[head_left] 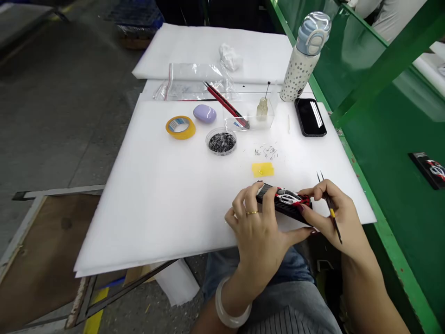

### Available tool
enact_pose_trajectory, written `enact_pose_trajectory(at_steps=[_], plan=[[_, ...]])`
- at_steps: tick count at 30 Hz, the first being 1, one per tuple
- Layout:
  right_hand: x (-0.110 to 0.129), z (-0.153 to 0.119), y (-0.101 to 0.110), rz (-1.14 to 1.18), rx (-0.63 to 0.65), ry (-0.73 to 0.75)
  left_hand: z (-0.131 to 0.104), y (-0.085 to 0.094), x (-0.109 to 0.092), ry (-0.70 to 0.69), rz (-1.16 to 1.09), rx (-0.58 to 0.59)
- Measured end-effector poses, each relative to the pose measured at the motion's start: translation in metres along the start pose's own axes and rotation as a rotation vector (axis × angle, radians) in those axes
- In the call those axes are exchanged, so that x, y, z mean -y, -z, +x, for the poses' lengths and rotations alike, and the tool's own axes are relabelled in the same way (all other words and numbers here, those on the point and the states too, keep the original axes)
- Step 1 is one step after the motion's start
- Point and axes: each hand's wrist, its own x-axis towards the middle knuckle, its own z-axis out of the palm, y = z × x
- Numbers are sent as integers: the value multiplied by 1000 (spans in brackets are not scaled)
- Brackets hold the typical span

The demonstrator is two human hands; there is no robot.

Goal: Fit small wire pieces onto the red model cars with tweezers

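Note:
Near the front edge of the table, my left hand (259, 222) grips a black textured base (292, 211) from its left side, fingers over the top and thumb along the near edge. On the base lies a small red, white and black piece like a model car (289, 197). My right hand (335, 215) pinches the red end of that piece between thumb and index finger. It also keeps dark tweezers (332, 211) with a yellow band tucked against the palm, tips pointing away. A yellow sticky piece (263, 169) lies just beyond the base.
Behind are scattered black fibres (267, 151), a round dish of black fibres (221, 142), yellow tape (180, 127), a purple egg-shaped object (205, 113), and a clear tray (248, 121) with red tweezers (225, 104) and a small bottle (262, 110). A phone (310, 117) and water bottle (301, 62) stand right.

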Motion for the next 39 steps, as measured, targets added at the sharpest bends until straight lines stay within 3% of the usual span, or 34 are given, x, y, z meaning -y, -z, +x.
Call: enact_pose_trajectory(at_steps=[4, 8, 13, 18, 28, 35, 39], plan=[[-18, 15, 13, 47, 92, 34, 10, 8, 13, -151, 10, 23], [-28, 24, 18, 129, 187, 36, 28, 13, 24, -297, -65, 143], [-33, 28, 15, 197, 192, 34, 47, 11, 25, -386, -118, 250], [-34, 29, 13, 214, 174, 61, 53, 10, 21, -347, -110, 362], [-37, 28, 12, 219, 180, 82, 51, 8, 19, -298, -136, 437], [-36, 27, 13, 209, 190, 107, 51, 9, 19, -326, -129, 393], [-34, 33, 19, 155, 244, 110, 48, 19, 34, -313, -194, 293]])
